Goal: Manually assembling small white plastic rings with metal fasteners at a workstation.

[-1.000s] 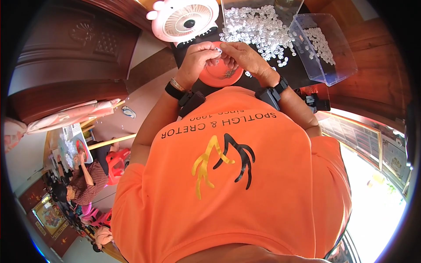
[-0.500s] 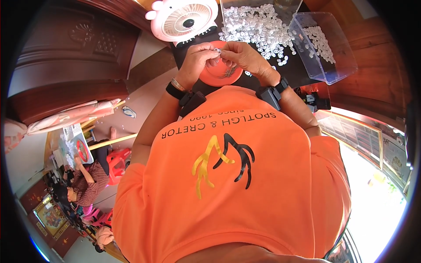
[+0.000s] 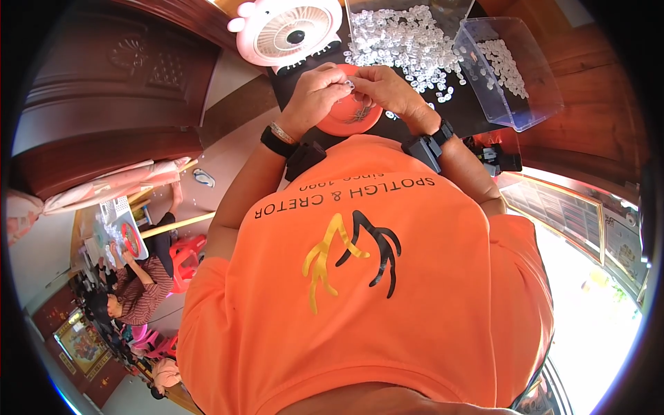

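Over a round red-orange dish, my left hand and my right hand meet fingertip to fingertip. The left thumb and fingers pinch a small clear plastic piece with holes in it. My right thumb and forefinger close at the same piece from the other side; whether they also grip something thin cannot be made out. Thin metal pins lie loose in the dish. Beyond the right hand spreads a large heap of similar clear plastic pieces, some scattered singly on the dark table.
A pink and white fan stands at the table's far left. At the right, a clear plastic bin lies tilted with more pieces inside. To the far left, another person sits at a table with a red dish.
My left fingers have shifted slightly, and the small plastic piece now shows more plainly between the fingertips. The other person's arms and leg have moved a little.
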A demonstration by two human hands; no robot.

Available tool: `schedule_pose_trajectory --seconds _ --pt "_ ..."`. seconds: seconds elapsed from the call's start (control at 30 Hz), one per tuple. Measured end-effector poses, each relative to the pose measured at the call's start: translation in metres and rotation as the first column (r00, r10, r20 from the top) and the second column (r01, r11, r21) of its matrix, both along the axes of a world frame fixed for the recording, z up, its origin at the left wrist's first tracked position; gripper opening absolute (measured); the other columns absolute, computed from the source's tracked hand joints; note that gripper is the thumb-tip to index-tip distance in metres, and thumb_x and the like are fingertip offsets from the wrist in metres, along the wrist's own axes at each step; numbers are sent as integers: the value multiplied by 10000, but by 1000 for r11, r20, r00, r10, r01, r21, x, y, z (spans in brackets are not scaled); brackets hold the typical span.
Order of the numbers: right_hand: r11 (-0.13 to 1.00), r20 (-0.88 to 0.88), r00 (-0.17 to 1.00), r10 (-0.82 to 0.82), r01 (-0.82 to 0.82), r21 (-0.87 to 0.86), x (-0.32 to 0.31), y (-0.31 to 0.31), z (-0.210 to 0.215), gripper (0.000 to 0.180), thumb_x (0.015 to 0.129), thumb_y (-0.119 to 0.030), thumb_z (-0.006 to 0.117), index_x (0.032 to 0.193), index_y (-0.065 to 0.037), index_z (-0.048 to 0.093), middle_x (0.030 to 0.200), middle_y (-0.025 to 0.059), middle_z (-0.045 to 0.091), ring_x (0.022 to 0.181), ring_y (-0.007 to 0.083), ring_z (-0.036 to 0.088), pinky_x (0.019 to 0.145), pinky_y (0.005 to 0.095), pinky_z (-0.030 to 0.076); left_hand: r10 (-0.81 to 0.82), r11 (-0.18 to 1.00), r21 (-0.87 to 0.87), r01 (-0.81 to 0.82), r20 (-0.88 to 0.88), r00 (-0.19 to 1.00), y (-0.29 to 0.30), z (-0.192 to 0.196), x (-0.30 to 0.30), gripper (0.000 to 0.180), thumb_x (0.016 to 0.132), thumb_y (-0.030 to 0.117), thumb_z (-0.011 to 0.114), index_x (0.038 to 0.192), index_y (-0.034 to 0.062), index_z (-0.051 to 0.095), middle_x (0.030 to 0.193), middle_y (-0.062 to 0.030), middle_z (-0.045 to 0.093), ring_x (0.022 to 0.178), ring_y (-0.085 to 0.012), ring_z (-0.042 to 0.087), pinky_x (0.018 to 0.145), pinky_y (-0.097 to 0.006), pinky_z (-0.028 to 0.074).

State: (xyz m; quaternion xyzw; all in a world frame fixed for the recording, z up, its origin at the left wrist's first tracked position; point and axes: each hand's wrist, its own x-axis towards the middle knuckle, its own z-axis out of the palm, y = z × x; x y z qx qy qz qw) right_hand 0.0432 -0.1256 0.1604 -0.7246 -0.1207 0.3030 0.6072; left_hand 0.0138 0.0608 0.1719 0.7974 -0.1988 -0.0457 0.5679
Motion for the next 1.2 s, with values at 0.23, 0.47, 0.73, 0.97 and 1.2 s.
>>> schedule_pose_trajectory --seconds 0.23,0.47,0.73,0.97,1.2 --pt "1000 45 999 2 -3 16 -4 3 -1 250 895 -255 552 847 -14 600 734 -3 577 665 72 538 613 218 458 0 986 -160 -49 -292 957 1 0 -3 156 845 108 534 772 -28 558 735 -25 523 657 -80 467 620 -221 378" --pt "996 66 998 -20 14 84 -2 3 -8 266 859 -257 585 899 4 619 756 24 611 686 89 569 579 217 449 6 972 -213 -101 -406 914 4 -1 -3 181 863 152 508 787 4 580 705 -25 559 636 -92 495 624 -224 391" --pt "994 84 995 -60 52 99 1 3 -12 235 834 -219 593 894 7 621 749 36 619 679 92 582 574 218 460 7 934 -308 -180 -489 872 8 -6 0 170 870 153 505 801 19 583 711 -24 566 644 -88 503 629 -222 393" --pt "987 10 987 -158 158 37 4 3 -9 230 885 -231 584 912 -4 606 762 15 612 647 80 571 605 215 469 9 983 -177 -47 -211 977 4 -6 2 127 838 95 540 806 -25 565 754 -14 532 664 -82 484 645 -228 393" --pt "999 -9 999 -47 47 -23 3 6 -4 247 871 -253 549 861 -14 608 707 2 580 622 73 533 565 216 443 -31 998 55 34 -66 997 2 -1 5 143 831 87 546 776 -45 552 755 -21 520 676 -84 487 653 -229 405"
